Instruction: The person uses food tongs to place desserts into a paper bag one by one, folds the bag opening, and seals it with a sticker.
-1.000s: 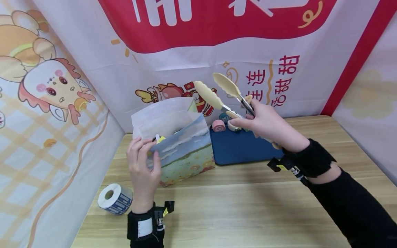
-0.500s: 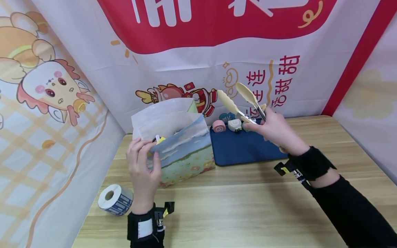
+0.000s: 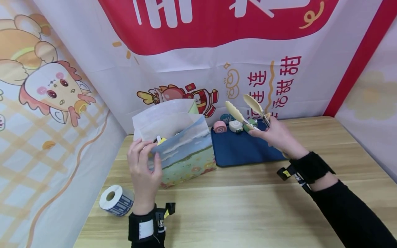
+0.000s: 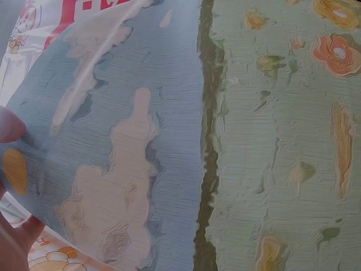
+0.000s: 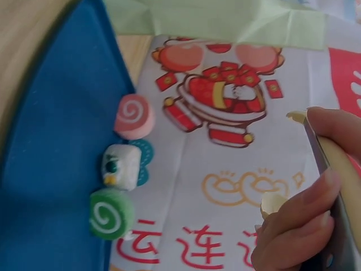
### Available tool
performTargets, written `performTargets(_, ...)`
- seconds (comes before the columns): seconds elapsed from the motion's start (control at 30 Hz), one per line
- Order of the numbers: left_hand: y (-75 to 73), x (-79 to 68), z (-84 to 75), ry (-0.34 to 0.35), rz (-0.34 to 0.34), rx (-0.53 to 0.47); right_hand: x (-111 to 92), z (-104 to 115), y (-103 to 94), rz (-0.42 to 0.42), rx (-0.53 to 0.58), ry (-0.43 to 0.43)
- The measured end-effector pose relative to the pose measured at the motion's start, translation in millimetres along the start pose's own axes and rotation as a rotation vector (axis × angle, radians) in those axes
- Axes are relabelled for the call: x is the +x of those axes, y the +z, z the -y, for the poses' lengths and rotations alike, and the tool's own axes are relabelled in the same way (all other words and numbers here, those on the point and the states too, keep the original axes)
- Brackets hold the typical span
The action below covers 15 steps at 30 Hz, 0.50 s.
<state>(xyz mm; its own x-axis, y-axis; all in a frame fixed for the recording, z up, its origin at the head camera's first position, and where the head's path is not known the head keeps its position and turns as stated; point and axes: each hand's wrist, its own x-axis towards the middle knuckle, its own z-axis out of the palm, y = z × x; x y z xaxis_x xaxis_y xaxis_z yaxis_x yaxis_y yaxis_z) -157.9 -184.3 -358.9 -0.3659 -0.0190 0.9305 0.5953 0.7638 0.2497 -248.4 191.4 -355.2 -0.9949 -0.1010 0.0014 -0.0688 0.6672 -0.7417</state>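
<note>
My left hand (image 3: 144, 168) grips the upper left edge of a printed paper bag (image 3: 186, 160), thumb on the outer side. The bag stands with its mouth spread; a small yellow and white item (image 3: 161, 140) shows inside. In the left wrist view the bag's painted side (image 4: 169, 147) fills the picture. My right hand (image 3: 283, 137) holds food tongs (image 3: 234, 112) with cream tips, spread apart and with nothing between them. Below them, along the back of a blue tray (image 3: 240, 151), sit a pink swirl roll (image 5: 134, 117), a white decorated cake (image 5: 122, 167) and a green swirl roll (image 5: 111, 214).
A roll of blue and white labels (image 3: 116, 200) lies on the wooden table (image 3: 223, 213), left of my left wrist. A printed cloth backdrop (image 3: 173, 63) stands right behind the bag and tray, with cloth sides at left and right.
My right hand has moved the tongs right and down, from beside the bag's mouth to near the green roll at the tray's back. My left hand stays on the bag.
</note>
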Motion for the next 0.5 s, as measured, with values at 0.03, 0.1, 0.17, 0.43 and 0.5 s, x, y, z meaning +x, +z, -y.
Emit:
performTargets(0.03, 0.0, 0.0, 0.2, 0.000, 0.000, 0.001, 1, -2, 0.5, -0.002, 0.000, -0.002)
performTargets(0.1, -0.1, -0.3, 0.5, 0.001, 0.001, 0.004, 2, -7, 1.5, -0.007, 0.004, -0.006)
performTargets(0.17, -0.2, -0.6, 0.6, 0.002, 0.002, 0.007, 4, -13, 2.8, -0.009, 0.009, -0.005)
performTargets(0.43, -1.2, -0.7, -0.2, 0.001, 0.010, 0.008, 12, -33, 7.8, -0.014, -0.009, 0.007)
performTargets(0.5, -1.6, -0.4, -0.9, 0.001, 0.011, 0.009, 14, -37, 8.4, -0.016, -0.014, 0.021)
